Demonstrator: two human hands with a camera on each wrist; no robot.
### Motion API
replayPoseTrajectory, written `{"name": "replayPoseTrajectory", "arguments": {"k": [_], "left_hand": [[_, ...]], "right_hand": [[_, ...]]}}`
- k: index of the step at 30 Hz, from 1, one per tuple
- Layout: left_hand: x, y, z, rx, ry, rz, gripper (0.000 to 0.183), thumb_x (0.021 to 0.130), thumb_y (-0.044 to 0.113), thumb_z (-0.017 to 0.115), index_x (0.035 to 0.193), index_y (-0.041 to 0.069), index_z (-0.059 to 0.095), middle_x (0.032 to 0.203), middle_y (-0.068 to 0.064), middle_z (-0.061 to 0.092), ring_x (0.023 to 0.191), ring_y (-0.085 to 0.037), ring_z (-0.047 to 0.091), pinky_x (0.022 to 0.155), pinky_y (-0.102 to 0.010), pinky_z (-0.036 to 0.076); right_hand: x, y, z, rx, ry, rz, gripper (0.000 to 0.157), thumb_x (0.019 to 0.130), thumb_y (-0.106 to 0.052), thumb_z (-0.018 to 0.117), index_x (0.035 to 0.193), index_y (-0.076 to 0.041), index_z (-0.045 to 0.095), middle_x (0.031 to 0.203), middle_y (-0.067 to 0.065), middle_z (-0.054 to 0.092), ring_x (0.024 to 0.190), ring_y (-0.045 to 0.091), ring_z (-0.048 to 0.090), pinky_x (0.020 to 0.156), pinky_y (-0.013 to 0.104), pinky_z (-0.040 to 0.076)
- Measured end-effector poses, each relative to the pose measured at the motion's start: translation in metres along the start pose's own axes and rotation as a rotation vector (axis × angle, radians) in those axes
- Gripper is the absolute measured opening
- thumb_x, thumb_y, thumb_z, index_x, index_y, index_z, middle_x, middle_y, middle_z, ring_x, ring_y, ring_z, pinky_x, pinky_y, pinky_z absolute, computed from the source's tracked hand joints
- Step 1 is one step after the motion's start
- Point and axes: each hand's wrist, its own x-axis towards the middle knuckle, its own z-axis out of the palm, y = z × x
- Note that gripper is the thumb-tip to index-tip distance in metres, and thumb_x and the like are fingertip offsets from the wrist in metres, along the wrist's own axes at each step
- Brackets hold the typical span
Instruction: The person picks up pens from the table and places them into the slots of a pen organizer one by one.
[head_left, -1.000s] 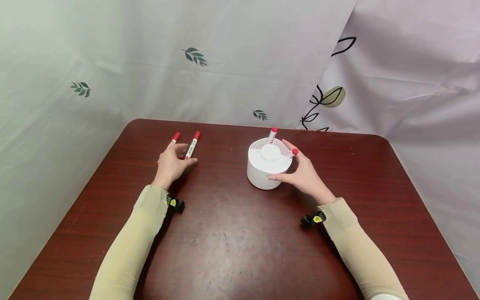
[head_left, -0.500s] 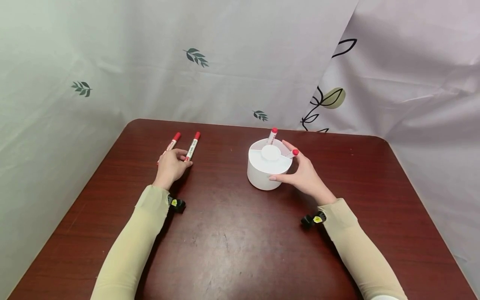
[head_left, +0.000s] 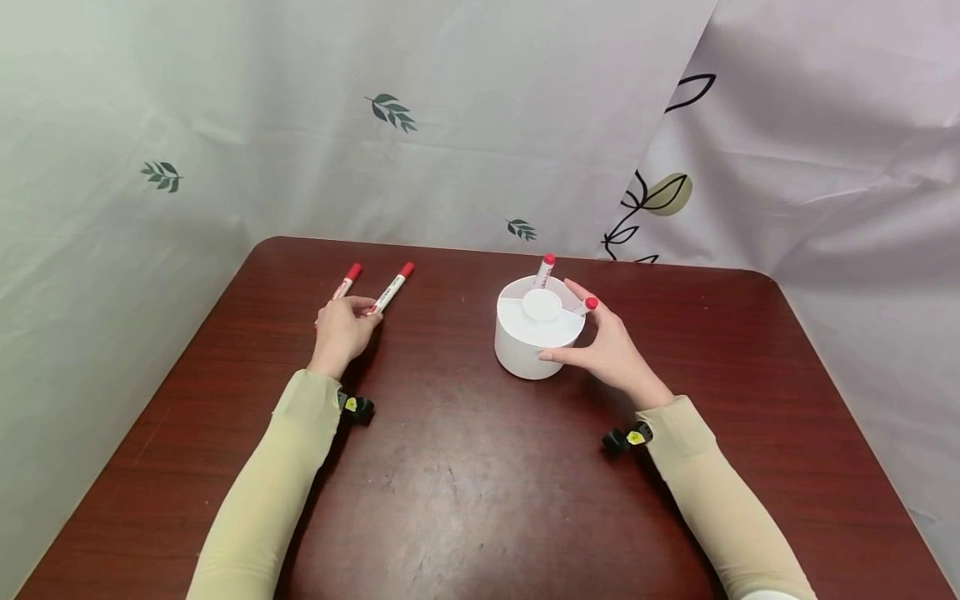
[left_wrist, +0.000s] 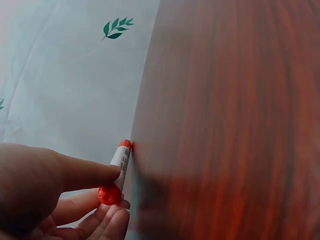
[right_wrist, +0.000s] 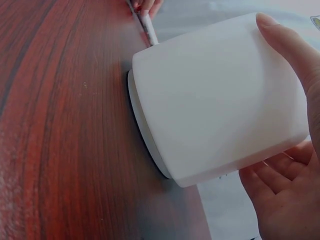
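My left hand [head_left: 342,335] pinches a white marker [head_left: 392,292] with red ends between thumb and fingers, over the left part of the table. In the left wrist view the marker [left_wrist: 120,160] points away, its near red end by the thumb. Another red-capped marker [head_left: 347,283] lies just left of it, partly hidden behind the hand. My right hand [head_left: 613,354] holds a round white pen holder [head_left: 521,352], thumb on its near side and fingers round the far side. Two red-capped markers, one at the back [head_left: 543,272] and one at the right [head_left: 587,306], stand tilted in its compartments.
Both hands work above a dark red-brown wooden table [head_left: 450,467]. A pale curtain [head_left: 450,167] with leaf prints hangs behind its far edge and along the sides. Each wrist wears a small black camera, one on the left [head_left: 358,408] and one on the right [head_left: 617,442].
My left fingers have closed on the right-hand marker, and its far end has swung to the right. The right hand and the pen holder have stayed in place.
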Motion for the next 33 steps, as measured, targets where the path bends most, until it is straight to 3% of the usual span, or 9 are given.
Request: {"name": "replayPoseTrajectory", "arguments": {"k": [9, 14, 18, 24, 27, 33], "left_hand": [[0.0, 0.003, 0.001, -0.081, 0.077, 0.005, 0.026, 0.097, 0.016, 0.069, 0.118, 0.003, 0.075, 0.094, -0.016, 0.073, 0.083, -0.031, 0.061, 0.071, -0.037, 0.04], [0.0, 0.01, -0.001, -0.173, 0.125, 0.063, 0.026, 0.099, 0.02, 0.069, 0.12, 0.007, 0.076, 0.101, -0.015, 0.074, 0.091, -0.029, 0.065, 0.075, -0.038, 0.042], [-0.002, 0.021, -0.004, -0.263, 0.193, 0.097, 0.025, 0.098, 0.021, 0.07, 0.12, 0.01, 0.077, 0.11, -0.013, 0.072, 0.097, -0.027, 0.069, 0.083, -0.04, 0.047], [-0.009, 0.04, -0.01, -0.393, 0.283, 0.127, 0.024, 0.095, 0.022, 0.074, 0.119, 0.015, 0.077, 0.105, -0.005, 0.072, 0.093, -0.017, 0.071, 0.078, -0.024, 0.051], [-0.012, 0.05, -0.012, -0.47, 0.298, 0.148, 0.026, 0.094, 0.023, 0.076, 0.119, 0.015, 0.076, 0.102, -0.004, 0.071, 0.092, -0.014, 0.07, 0.082, -0.021, 0.053], [-0.019, 0.069, -0.017, -0.643, 0.301, 0.213, 0.029, 0.092, 0.016, 0.079, 0.119, 0.008, 0.073, 0.104, -0.007, 0.069, 0.094, -0.014, 0.068, 0.092, -0.028, 0.055]], "right_hand": [[0.0, 0.001, 0.001, 0.003, 0.002, 0.003, 0.101, 0.072, -0.008, 0.094, 0.156, -0.006, 0.038, 0.149, 0.016, 0.05, 0.137, 0.027, 0.045, 0.116, 0.052, 0.029], [0.0, 0.001, 0.001, 0.004, 0.003, 0.004, 0.101, 0.072, -0.007, 0.093, 0.156, -0.006, 0.038, 0.149, 0.017, 0.05, 0.137, 0.027, 0.045, 0.116, 0.053, 0.028], [0.0, 0.002, 0.0, -0.004, 0.004, 0.004, 0.101, 0.072, -0.007, 0.093, 0.156, -0.005, 0.038, 0.149, 0.017, 0.049, 0.137, 0.028, 0.045, 0.116, 0.054, 0.028], [0.0, 0.002, 0.0, -0.011, 0.0, 0.006, 0.1, 0.072, -0.008, 0.093, 0.156, -0.005, 0.038, 0.15, 0.017, 0.049, 0.137, 0.028, 0.044, 0.116, 0.055, 0.028], [0.001, 0.003, 0.0, -0.014, 0.001, 0.0, 0.101, 0.072, -0.008, 0.093, 0.156, -0.005, 0.038, 0.149, 0.017, 0.049, 0.137, 0.029, 0.044, 0.116, 0.055, 0.027], [0.001, 0.003, 0.0, -0.007, 0.002, -0.008, 0.101, 0.072, -0.007, 0.094, 0.156, -0.004, 0.038, 0.149, 0.017, 0.049, 0.138, 0.03, 0.044, 0.116, 0.056, 0.028]]}}
